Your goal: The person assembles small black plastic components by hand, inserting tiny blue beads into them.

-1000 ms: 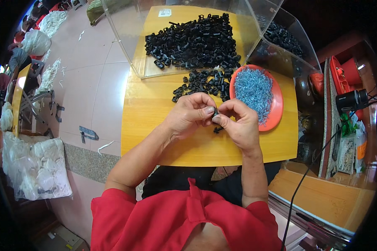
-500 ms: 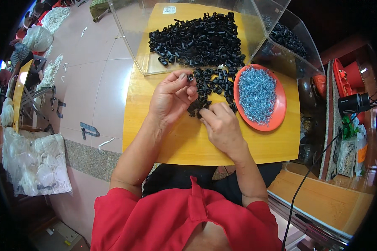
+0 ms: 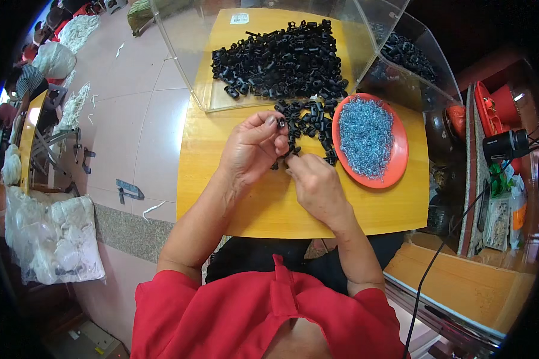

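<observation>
A small black tubular plastic piece [image 3: 281, 122] is pinched between the thumb and finger of my left hand [image 3: 252, 143], its round opening showing. My right hand [image 3: 318, 182] is close by, to the right and nearer to me, with fingers bent together at the edge of the loose black pieces [image 3: 310, 122]; whatever its fingertips hold is hidden. Beyond both hands lies a large heap of similar black pieces [image 3: 281, 60]. On the right, a red oval plate [image 3: 395, 170] bears many small shiny silvery-blue parts [image 3: 366, 137].
Clear plastic panels [image 3: 179, 66] stand round the heap on the yellow table [image 3: 263, 218]. A black cable [image 3: 440, 251] hangs at the right, below a dark cylindrical device [image 3: 505, 146]. Bagged white material [image 3: 57, 239] lies at the left. Another person [image 3: 27, 81] sits at the far left.
My left hand has shifted slightly to the right and nearer to me with the black piece, coming closer to my right hand. The right hand has barely moved.
</observation>
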Action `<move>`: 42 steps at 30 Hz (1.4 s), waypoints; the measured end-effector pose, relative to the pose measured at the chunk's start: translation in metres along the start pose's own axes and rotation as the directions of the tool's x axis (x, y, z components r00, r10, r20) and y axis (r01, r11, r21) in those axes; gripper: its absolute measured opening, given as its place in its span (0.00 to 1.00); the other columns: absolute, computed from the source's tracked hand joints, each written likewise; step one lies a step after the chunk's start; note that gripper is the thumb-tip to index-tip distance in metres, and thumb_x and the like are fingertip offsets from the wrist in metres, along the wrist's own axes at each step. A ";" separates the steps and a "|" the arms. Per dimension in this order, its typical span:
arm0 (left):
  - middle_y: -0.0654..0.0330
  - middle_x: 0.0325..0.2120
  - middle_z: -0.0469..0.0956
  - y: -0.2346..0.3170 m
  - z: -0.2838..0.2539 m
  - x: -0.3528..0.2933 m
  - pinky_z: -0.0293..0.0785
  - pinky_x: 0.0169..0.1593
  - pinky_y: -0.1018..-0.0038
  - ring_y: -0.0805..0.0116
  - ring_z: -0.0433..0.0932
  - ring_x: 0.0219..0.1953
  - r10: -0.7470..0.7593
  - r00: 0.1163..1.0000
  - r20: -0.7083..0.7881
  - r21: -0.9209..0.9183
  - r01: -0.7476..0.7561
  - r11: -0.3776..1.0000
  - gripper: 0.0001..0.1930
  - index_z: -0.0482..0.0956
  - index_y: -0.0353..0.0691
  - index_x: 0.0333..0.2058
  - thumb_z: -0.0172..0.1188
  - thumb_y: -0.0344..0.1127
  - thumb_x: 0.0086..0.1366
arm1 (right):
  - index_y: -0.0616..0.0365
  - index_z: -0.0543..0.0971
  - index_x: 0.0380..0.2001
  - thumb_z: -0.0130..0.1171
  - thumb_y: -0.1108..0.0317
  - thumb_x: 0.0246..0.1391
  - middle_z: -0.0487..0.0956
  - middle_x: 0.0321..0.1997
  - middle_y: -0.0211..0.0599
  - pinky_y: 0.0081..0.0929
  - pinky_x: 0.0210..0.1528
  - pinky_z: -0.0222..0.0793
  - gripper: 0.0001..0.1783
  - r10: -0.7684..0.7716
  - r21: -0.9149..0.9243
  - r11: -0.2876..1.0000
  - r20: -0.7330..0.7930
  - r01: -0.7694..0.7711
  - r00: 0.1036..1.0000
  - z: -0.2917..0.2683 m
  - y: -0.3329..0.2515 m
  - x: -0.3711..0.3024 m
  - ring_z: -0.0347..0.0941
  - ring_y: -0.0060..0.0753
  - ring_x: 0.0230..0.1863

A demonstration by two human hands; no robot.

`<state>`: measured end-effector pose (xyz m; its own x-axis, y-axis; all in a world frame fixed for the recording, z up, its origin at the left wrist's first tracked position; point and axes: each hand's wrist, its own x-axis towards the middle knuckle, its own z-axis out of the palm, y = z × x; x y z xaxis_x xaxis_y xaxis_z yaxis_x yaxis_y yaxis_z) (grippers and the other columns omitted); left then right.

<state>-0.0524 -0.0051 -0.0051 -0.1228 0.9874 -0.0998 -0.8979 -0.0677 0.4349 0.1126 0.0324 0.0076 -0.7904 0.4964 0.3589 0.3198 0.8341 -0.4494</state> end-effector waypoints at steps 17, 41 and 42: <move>0.57 0.27 0.75 -0.029 0.008 -0.011 0.67 0.28 0.78 0.71 0.72 0.24 -0.255 0.963 0.093 0.142 0.240 0.960 0.09 0.73 0.38 0.38 0.60 0.31 0.59 | 0.66 0.76 0.37 0.56 0.78 0.51 0.76 0.27 0.29 0.12 0.27 0.66 0.09 0.543 0.863 0.394 0.060 -0.317 0.838 -0.050 0.006 -0.004 0.71 0.15 0.27; 0.62 0.23 0.76 -0.030 0.018 -0.019 0.69 0.27 0.82 0.79 0.72 0.22 -0.091 0.994 0.054 0.595 0.041 0.802 0.04 0.76 0.32 0.33 0.59 0.27 0.59 | 0.64 0.74 0.27 0.56 0.78 0.48 0.75 0.26 0.28 0.17 0.29 0.70 0.02 0.400 0.771 0.514 0.171 -0.376 0.900 -0.049 0.013 -0.005 0.72 0.15 0.29; 0.63 0.22 0.76 -0.029 0.020 -0.020 0.69 0.27 0.82 0.79 0.71 0.22 -0.079 0.995 0.057 0.639 0.024 0.768 0.04 0.77 0.32 0.32 0.58 0.26 0.59 | 0.64 0.74 0.26 0.57 0.78 0.48 0.75 0.25 0.28 0.17 0.28 0.70 0.02 0.406 0.774 0.498 0.190 -0.391 0.894 -0.049 0.014 -0.005 0.72 0.15 0.29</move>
<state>-0.0157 -0.0197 0.0018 -0.0276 0.9962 -0.0829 -0.4228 0.0635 0.9040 0.1468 0.0529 0.0394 -0.6760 0.7367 -0.0169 0.0637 0.0356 -0.9973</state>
